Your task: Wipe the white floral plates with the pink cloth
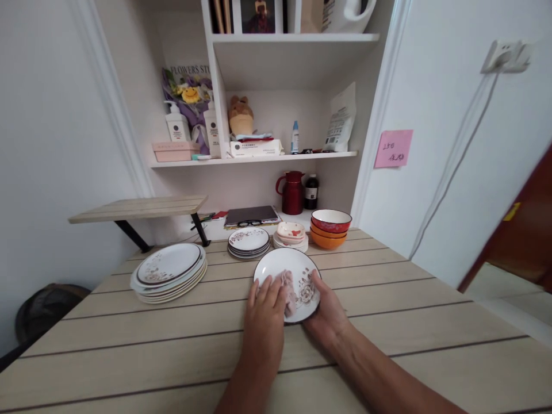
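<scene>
Floral plate (276,263), firmly held!
Right hand (328,315) grips its rim at four o'clock; left hand (266,305), fingers outstretched at eight, touches pink cloth (290,294).

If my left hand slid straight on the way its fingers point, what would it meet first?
Beyond the far rim of the plate beneath it, your left hand would probably meet the stack of small dishes first; height and exact line are unclear.

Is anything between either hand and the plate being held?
Nothing visible separates the right hand from the plate; it holds the right edge. At the left hand, a pinkish cloth lies on the plate against it, probably reaching beneath.
</scene>
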`<state>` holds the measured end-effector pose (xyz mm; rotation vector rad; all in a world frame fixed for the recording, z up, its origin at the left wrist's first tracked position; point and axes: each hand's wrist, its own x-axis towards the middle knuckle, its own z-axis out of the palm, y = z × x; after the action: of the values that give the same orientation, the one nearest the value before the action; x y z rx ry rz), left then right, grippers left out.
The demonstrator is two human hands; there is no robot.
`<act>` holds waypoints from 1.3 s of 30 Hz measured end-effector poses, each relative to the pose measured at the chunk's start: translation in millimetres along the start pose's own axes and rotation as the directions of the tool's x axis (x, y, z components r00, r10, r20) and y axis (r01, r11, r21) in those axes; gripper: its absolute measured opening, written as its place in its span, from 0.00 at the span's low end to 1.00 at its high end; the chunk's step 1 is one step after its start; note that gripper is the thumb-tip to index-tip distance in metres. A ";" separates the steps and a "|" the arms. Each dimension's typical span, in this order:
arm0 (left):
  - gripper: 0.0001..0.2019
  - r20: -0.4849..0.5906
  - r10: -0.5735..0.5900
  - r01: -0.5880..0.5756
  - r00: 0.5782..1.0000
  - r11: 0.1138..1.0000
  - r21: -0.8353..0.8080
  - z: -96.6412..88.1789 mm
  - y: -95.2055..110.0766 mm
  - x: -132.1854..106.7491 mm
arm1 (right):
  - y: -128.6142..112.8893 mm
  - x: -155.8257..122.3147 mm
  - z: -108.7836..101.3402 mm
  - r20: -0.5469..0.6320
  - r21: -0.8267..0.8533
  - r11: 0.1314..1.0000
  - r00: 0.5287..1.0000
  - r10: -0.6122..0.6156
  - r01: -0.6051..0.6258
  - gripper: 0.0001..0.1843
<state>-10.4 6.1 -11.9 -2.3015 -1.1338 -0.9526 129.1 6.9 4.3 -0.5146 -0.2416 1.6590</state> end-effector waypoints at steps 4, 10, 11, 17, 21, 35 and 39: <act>0.16 -0.030 0.043 -0.044 0.999 0.998 -0.040 0.2 5.1 0.3 | 5.4 -4.0 2.9 -0.022 -0.011 0.999 0.999 0.038 -0.038 0.18; 0.17 0.028 -0.051 0.052 0.998 0.997 -0.048 -7.9 2.7 5.1 | 14.9 -14.0 11.7 -0.024 -0.054 0.997 0.999 0.048 -0.049 0.18; 0.16 0.047 -0.084 0.086 0.995 0.995 -0.042 -10.0 -0.1 6.4 | 16.2 -14.7 12.4 -0.013 -0.066 0.996 0.998 0.057 -0.058 0.19; 0.16 0.096 -0.351 0.348 0.931 0.936 0.054 -20.3 -20.1 11.5 | 19.5 -16.1 14.0 -0.049 -0.130 0.987 0.995 0.083 -0.089 0.22; 0.16 0.103 -0.369 0.361 0.923 0.928 0.089 -22.1 -22.6 11.2 | 18.8 -16.0 14.1 -0.065 -0.139 0.987 0.995 0.070 -0.078 0.23; 0.17 0.105 -0.277 0.268 0.955 0.959 0.091 -18.0 -22.1 8.6 | 15.6 -11.1 12.5 -0.033 -0.052 0.998 0.999 0.037 -0.039 0.21; 0.17 0.096 -0.231 0.223 0.968 0.971 0.089 -15.9 -20.7 8.3 | 14.9 -5.9 8.0 -0.027 -0.015 1.000 0.999 0.026 -0.026 0.21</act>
<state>-29.8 13.1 6.2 -2.2167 -1.4784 -0.8572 112.7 -0.1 5.9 -0.5531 -0.2289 1.6758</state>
